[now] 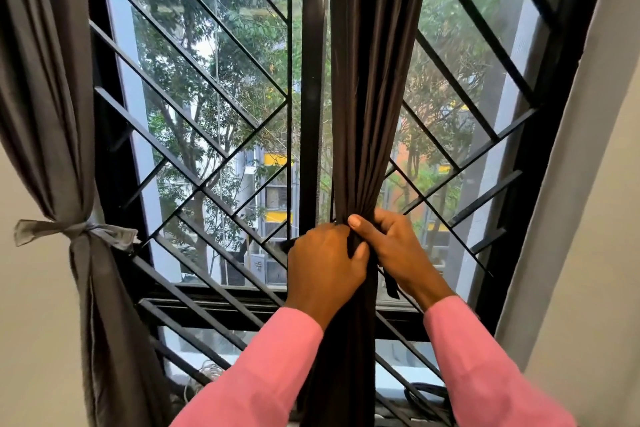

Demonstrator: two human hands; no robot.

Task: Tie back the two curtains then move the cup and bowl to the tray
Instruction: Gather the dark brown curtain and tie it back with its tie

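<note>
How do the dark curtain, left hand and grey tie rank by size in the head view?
dark curtain
left hand
grey tie
The hand is nearer the camera, so the last two are unsure.

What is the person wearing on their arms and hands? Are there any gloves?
Both arms are in long, plain pink sleeves with no pattern. The left sleeve and the right sleeve end at the wrists. The left hand and the right hand are bare: no gloves, and no ring or watch shows in this view.
</note>
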